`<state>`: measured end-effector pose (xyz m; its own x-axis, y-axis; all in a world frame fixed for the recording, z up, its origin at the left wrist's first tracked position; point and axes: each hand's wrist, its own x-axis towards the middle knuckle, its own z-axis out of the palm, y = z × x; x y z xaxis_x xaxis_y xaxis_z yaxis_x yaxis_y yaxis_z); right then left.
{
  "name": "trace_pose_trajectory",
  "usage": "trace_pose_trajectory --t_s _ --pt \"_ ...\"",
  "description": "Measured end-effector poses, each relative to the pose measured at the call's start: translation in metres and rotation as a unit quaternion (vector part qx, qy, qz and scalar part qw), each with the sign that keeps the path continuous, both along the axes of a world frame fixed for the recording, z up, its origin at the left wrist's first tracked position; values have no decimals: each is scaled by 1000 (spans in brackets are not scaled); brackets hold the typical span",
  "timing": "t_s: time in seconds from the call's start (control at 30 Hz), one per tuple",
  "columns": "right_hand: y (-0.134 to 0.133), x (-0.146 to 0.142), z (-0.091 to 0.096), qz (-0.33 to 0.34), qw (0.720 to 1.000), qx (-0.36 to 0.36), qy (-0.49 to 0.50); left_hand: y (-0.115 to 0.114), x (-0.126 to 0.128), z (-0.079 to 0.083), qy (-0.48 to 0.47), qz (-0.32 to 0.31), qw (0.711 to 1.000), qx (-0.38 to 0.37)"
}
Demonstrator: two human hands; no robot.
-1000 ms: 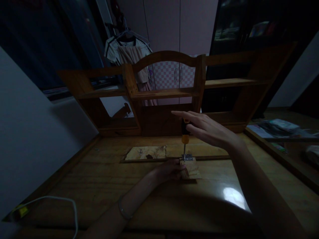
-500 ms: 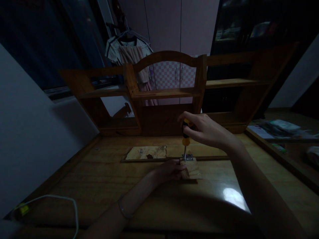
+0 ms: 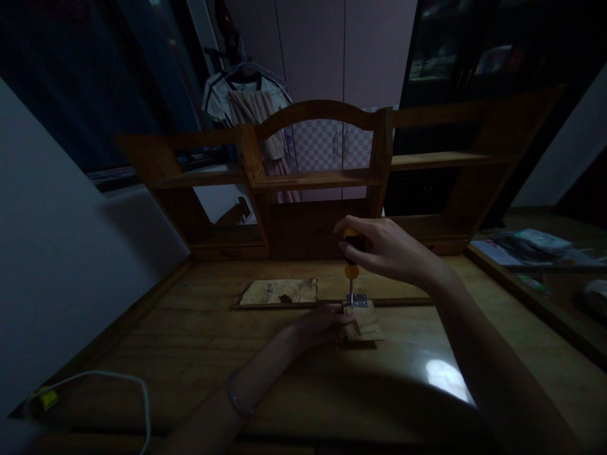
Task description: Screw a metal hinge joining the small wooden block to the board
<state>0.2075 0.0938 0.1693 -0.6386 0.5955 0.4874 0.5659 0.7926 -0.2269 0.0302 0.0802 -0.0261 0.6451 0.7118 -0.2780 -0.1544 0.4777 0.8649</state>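
Note:
My right hand (image 3: 379,243) is wrapped round the yellow and black handle of a screwdriver (image 3: 351,272), which stands nearly upright. Its tip meets a small metal hinge (image 3: 358,300) at the back edge of a small wooden block (image 3: 367,322). With its fingers on the block's left side, my left hand (image 3: 325,325) grips the block on the desk top. Any screw under the tip is too small to make out. To the left lies a flat piece of rough, pale wood (image 3: 279,291) with a dark chip on it.
A wooden shelf unit (image 3: 317,180) rises along the back of the desk (image 3: 213,354). A white cable (image 3: 145,404) and a yellow object (image 3: 46,399) lie at the front left. Papers and bags (image 3: 540,243) are at the right, beyond the desk's raised edge.
My right hand has shifted slightly left and its grip on the screwdriver handle has turned a little. The block and my left hand stay in place.

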Motion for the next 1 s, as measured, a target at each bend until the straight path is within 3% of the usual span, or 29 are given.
trace_pose_trajectory --t_s 0.17,0.5,0.67,0.8,1.0 --pt "-1 -1 0 -18 1000 10 -1 0 -1 3 11 6 1000 -1" --pt "-8 1 4 29 998 -54 -10 -1 7 2 19 52 998 4" --pt "-10 0 4 30 998 -52 -8 -3 13 8 73 90 993 15" --pt "-12 1 4 33 998 -53 -3 -1 16 3 99 87 990 42" --pt "-14 6 11 18 999 -26 29 0 18 0 122 118 985 22"
